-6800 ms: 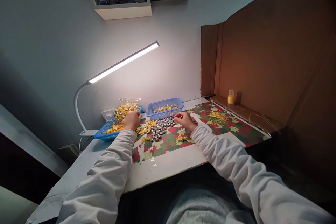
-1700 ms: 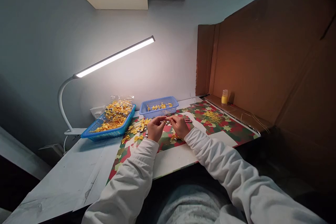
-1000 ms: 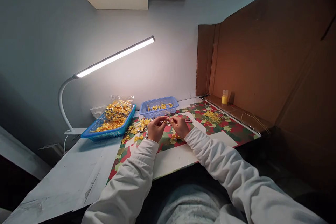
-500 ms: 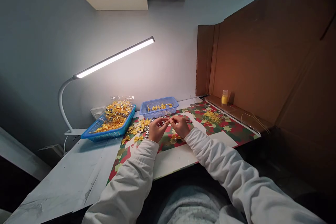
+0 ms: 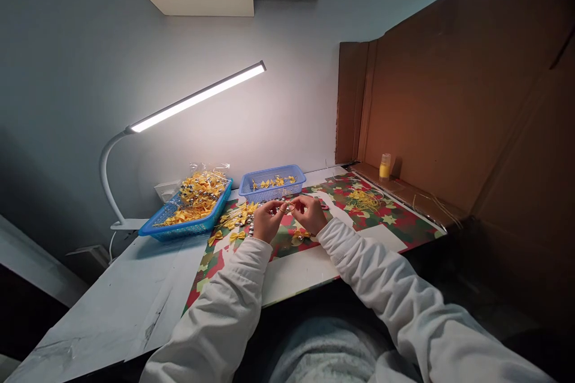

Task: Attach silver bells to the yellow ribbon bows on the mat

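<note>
Above the patterned sheet, my left hand (image 5: 268, 219) and my right hand (image 5: 309, 215) are close together, both closed in a fingertip pinch. Between their fingertips runs what looks like a thin yellowish cord (image 5: 288, 202); its ends are too small to make out. Just left of my left hand lies a heap of yellow ribbon bows (image 5: 240, 215), with silver bells (image 5: 250, 229) partly hidden behind the hand. Another yellow bow (image 5: 298, 236) rests on the sheet below my right hand. A red-handled tool (image 5: 325, 206) shows in part behind the right hand.
A blue basket (image 5: 177, 232) heaped with bows and bells stands at left, near a lit clamp lamp (image 5: 197, 99). Behind my hands is a smaller basket (image 5: 272, 193) with bows. Yellow cords (image 5: 363, 199) lie at right, near a small bottle (image 5: 385, 166) and a cardboard wall (image 5: 449, 102).
My fingertips have moved slightly apart, and the thin strand between them shows more. Both hands otherwise stay in the same place.
</note>
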